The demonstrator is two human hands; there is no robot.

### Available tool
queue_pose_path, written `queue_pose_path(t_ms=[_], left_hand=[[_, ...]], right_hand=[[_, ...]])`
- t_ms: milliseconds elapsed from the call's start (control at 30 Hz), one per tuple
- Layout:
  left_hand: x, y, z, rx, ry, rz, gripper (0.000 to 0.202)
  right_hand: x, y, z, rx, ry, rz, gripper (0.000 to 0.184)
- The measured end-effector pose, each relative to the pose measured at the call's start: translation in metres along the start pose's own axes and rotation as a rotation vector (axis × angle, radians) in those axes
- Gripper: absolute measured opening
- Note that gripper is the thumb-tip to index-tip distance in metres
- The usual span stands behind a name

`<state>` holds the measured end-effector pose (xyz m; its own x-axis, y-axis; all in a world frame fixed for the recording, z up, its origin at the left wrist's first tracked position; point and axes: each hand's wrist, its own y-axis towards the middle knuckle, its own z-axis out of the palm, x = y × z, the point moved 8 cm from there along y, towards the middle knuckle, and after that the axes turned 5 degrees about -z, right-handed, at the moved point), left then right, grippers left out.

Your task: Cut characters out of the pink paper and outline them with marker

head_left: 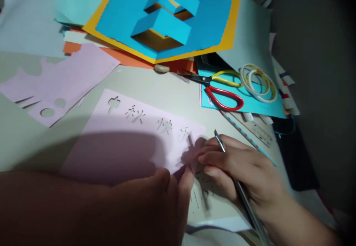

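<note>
A lilac paper sheet [116, 153] lies on a pale cutting board [50, 142], with a row of Chinese characters cut through it. My left hand [155, 194], mostly in shadow, grips the sheet's near edge between thumb and fingers. My right hand [236, 168] holds a slim metal craft knife [246, 198] like a pen, its pointed tip [216, 132] raised above the sheet. The fingers of my right hand touch the sheet's right corner, next to the last character. My hands hide the sheet's lower right part.
Red-and-yellow-handled scissors [219, 86] and rolls of tape [258, 83] lie on teal paper [241, 105]. A blue pop-up paper model on orange card [164, 20] stands at the back. A lilac offcut [52, 86] lies left; a ruler [258, 135] lies right.
</note>
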<state>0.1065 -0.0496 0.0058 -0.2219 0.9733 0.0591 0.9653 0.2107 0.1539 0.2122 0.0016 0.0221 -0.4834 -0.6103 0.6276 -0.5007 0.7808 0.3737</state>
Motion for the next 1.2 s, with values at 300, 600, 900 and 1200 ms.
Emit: queue_pose_path(t_ms=[300, 600, 900, 1200], left_hand=[[-0.006, 0.011, -0.011, 0.039, 0.120, 0.163, 0.016], [0.031, 0.007, -0.040, -0.190, 0.329, 0.012, 0.020], [0.136, -0.045, -0.109, -0.221, 0.488, -0.554, 0.041], [0.186, -0.112, -0.070, -0.030, -0.479, -1.067, 0.074]], right_hand=[[-0.004, -0.008, 0.010, -0.030, -0.302, 0.053, 0.031], [-0.025, -0.008, 0.011, -0.035, -0.364, 0.109, 0.059], [-0.029, -0.016, 0.004, -0.240, -0.166, 0.187, 0.049], [-0.046, -0.019, -0.024, -0.495, 0.228, 0.329, 0.039]])
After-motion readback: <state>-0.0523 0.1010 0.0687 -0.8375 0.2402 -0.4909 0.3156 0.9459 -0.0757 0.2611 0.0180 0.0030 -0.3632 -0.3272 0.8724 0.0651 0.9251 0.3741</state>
